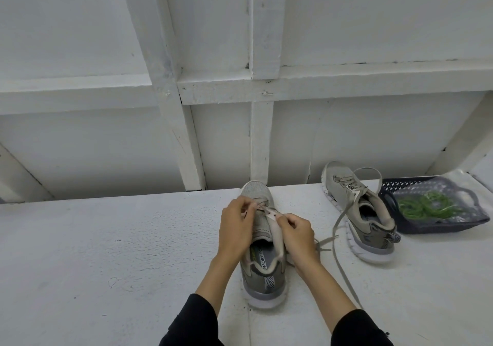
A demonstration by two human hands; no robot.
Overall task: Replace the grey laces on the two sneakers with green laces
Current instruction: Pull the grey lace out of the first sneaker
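A grey sneaker (262, 273) stands on the white table in front of me, toe pointing away. My left hand (234, 228) pinches the grey lace at the lower eyelets near the toe. My right hand (298, 236) grips the sneaker's right eyelet flap. A second grey sneaker (357, 212) lies to the right, its grey lace (340, 260) loosened and trailing across the table toward me. Green laces (424, 205) lie coiled in a dark plastic basket (440, 225) at the far right.
The white table (106, 252) runs wide to the left. A white panelled wall with beams (226, 87) rises right behind its far edge. The basket sits close to the table's right end.
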